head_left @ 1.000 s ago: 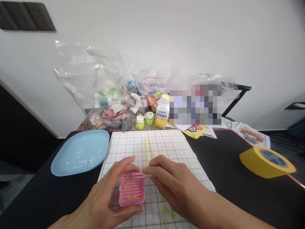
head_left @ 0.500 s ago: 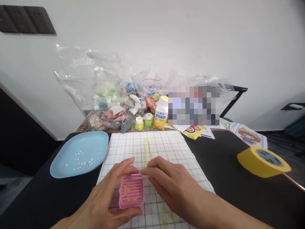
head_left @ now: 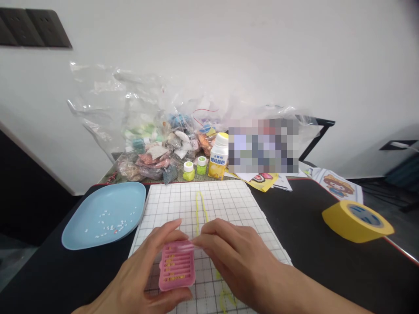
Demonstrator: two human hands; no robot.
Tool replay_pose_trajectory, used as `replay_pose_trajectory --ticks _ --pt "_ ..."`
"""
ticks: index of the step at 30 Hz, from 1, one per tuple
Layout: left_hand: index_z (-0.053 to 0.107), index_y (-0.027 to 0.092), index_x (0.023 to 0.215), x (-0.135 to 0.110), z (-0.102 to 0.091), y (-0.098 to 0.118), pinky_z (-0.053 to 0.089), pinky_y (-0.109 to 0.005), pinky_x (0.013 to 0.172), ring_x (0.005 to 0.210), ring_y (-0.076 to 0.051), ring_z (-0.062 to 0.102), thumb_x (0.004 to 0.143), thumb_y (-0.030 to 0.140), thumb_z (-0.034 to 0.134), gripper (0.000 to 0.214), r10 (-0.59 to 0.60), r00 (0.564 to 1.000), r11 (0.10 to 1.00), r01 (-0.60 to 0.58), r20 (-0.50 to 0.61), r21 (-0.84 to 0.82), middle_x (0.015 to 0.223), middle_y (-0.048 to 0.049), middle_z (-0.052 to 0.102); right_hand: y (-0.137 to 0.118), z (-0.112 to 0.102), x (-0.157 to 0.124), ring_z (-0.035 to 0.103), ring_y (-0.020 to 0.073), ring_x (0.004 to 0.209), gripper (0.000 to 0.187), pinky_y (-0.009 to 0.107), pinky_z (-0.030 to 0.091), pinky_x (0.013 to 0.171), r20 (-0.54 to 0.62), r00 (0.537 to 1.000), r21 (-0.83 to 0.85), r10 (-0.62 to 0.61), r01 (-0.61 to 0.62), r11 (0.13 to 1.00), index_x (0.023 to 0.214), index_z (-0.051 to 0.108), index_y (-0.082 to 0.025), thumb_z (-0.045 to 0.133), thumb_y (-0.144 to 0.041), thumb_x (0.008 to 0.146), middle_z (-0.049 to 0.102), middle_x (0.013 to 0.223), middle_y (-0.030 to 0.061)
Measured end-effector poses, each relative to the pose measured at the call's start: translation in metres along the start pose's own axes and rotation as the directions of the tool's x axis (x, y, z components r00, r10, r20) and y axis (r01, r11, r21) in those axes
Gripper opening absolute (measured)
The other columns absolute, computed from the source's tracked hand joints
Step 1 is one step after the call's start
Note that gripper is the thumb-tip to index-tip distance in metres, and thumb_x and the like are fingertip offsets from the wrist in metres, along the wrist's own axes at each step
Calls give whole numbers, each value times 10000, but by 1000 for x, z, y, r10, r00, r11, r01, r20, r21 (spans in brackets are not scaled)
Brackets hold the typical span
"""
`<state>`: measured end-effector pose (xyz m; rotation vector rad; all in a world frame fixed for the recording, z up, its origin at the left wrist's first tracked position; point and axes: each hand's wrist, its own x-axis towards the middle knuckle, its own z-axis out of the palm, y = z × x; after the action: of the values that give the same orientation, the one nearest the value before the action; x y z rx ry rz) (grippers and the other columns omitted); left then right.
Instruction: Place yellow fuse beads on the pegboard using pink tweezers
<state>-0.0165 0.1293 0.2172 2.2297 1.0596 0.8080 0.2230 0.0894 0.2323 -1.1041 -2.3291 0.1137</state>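
Note:
My left hand (head_left: 140, 279) is wrapped round a small pink slotted tray (head_left: 177, 267) that has yellow beads in its grooves, holding it just above the white gridded pegboard (head_left: 235, 205). My right hand (head_left: 235, 257) pinches a thin clear stick (head_left: 183, 247) lying along the tray's top edge. Lines of yellow beads (head_left: 200, 207) run down the board and continue under my right wrist.
A light blue plate (head_left: 104, 214) with scattered small white beads sits at the left. A yellow tape roll (head_left: 356, 220) lies at the right. Behind the board stand a yellow bottle (head_left: 218, 156), two small green jars (head_left: 189, 171) and clear bags of coloured beads (head_left: 153, 148). Printed pattern sheets (head_left: 337, 185) lie at the back right.
Both hands with the pink tray have shifted slightly left and down in view as the camera turned a little right. The grips are unchanged.

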Motion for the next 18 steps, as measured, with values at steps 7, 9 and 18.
replay_pose_trajectory --ticks 7,9,18 --pt "346 479 1407 0 2 0 622 -325 806 1120 -274 657 826 507 686 674 27 1000 1000 -27 3 -6 1260 4 646 0 -2 2 599 191 856 326 330 498 644 -34 999 59 22 -20 998 1207 480 -189 372 -51 932 611 1031 72" --pt "345 468 1406 4 0 3 615 -290 815 1132 -254 648 862 462 647 622 70 998 997 -70 -9 22 1263 11 634 0 -5 3 597 179 842 312 324 505 661 -80 996 117 39 -29 993 1190 493 -188 388 -49 931 612 1007 66" --pt "337 354 1413 17 -12 4 548 -273 942 1129 -214 622 911 314 569 555 241 970 941 -230 -14 247 1266 -19 597 3 -6 5 587 157 749 186 306 500 615 -171 981 179 89 -58 982 1082 549 -162 412 -110 967 609 916 61"
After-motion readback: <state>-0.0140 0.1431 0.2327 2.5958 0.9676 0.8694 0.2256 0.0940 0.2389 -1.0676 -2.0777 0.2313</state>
